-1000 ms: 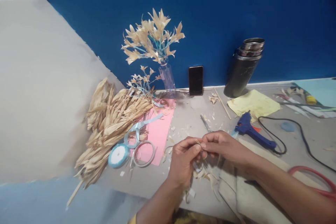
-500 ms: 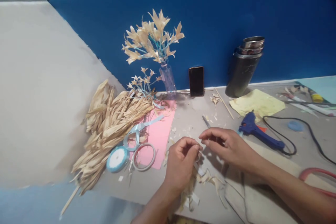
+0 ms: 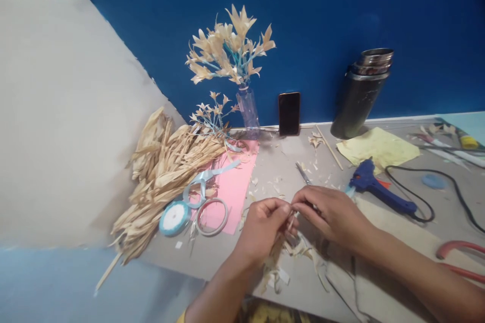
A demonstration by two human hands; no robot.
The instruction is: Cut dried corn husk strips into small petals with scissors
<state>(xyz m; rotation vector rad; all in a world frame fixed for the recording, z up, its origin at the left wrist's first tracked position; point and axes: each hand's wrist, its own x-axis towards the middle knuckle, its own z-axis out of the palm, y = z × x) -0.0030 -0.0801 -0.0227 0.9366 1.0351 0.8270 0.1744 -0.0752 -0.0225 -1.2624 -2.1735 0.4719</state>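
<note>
My left hand (image 3: 267,224) is closed in a pinch near the table's front edge, with a small pale piece showing below its fingertips, too small to name. The fingertips of my right hand (image 3: 329,212) meet it there, pinched together; what they grip is hidden. Under my hands lie pale husk scraps (image 3: 303,252) and white bits of paper. Just beyond, scissors (image 3: 303,173) rest with the blades pointing away. A blue glue gun (image 3: 379,189) lies to the right of my right hand.
At left are dried corn husks (image 3: 166,176), a light blue ribbon roll (image 3: 175,218), a tape ring (image 3: 212,217) and pink paper (image 3: 242,176). Husk flowers stand in a clear bottle (image 3: 248,111) by a phone (image 3: 289,114). A dark flask (image 3: 361,93) and red-handled tool (image 3: 454,250) are at right.
My right fingertips have come in to meet my left fingertips, where a small gap was before. The whole view has shifted slightly, so the things on the table appear farther right and higher.
</note>
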